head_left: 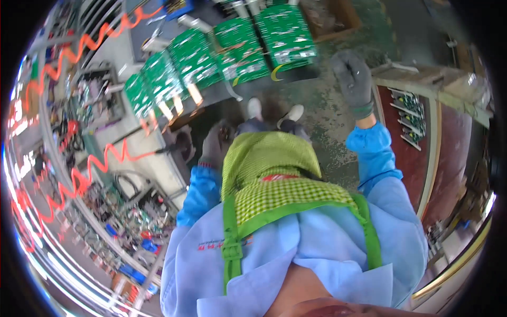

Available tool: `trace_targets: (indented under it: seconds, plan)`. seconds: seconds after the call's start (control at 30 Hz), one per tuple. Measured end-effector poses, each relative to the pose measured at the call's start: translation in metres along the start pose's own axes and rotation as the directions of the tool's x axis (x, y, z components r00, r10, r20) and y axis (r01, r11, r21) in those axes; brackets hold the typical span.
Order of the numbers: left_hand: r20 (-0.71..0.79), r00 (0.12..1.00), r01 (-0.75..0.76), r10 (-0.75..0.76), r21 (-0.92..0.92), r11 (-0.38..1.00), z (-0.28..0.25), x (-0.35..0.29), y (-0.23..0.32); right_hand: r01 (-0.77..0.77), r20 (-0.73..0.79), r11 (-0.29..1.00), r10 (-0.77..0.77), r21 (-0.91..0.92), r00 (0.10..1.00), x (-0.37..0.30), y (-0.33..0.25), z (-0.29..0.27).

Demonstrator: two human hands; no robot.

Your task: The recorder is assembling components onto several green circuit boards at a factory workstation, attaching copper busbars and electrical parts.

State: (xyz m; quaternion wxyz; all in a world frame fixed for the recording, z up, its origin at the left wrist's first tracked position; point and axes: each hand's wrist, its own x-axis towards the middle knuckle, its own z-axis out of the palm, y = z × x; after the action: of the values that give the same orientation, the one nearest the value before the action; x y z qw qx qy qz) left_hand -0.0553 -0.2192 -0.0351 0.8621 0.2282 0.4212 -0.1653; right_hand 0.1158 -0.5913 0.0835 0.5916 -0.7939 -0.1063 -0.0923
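My right hand (353, 84), in a grey glove with a blue sleeve cover behind it, is raised over the floor to the right of the boards. Its fingers are curled in; whatever they hold, if anything, is hidden. My left hand (212, 146), gloved in dark grey, hangs low beside my green checked apron (272, 153). Shadow and blur hide its fingers. Ahead of both hands, several green circuit boards (240, 47) lie in a row of stacks along a dark bench edge (296, 72), and neither hand touches them.
Coiled orange air hoses (97, 164) stretch across the left side above a cluttered workbench (100, 100). A wooden-framed rack (430, 153) with boards in it stands close to my right arm. At the far right of the boards sits a brown box (343, 21).
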Motion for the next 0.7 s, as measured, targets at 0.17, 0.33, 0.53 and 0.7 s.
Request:
trace_targets:
  seconds: [0.17, 0.33, 0.53, 0.7]
  plan:
    - [0.085, 0.987, 0.054, -0.138, 0.630, 0.775, 0.054, -0.005, -0.027, -0.429, -0.120, 0.735, 0.435, -0.526, 0.892, -0.133, 0.168, -0.043]
    - [0.016, 0.938, 0.080, -0.346, 0.962, 0.261, 0.088, 0.027, -0.044, -0.777, -0.129, 0.378, 0.857, -0.503, 0.500, -0.289, 0.332, 0.037]
    - [-0.313, 0.889, 0.378, -0.335, 0.913, 0.151, 0.022, 0.045, -0.051, -0.766, 0.034, 0.212, 0.970, -0.607, 0.241, -0.364, 0.450, 0.164]
    - [-0.017, 0.936, -0.131, -0.352, 0.911, -0.391, 0.000, 0.055, -0.047, -0.712, 0.110, 0.268, 0.959, -0.649, 0.261, -0.351, 0.524, 0.270]
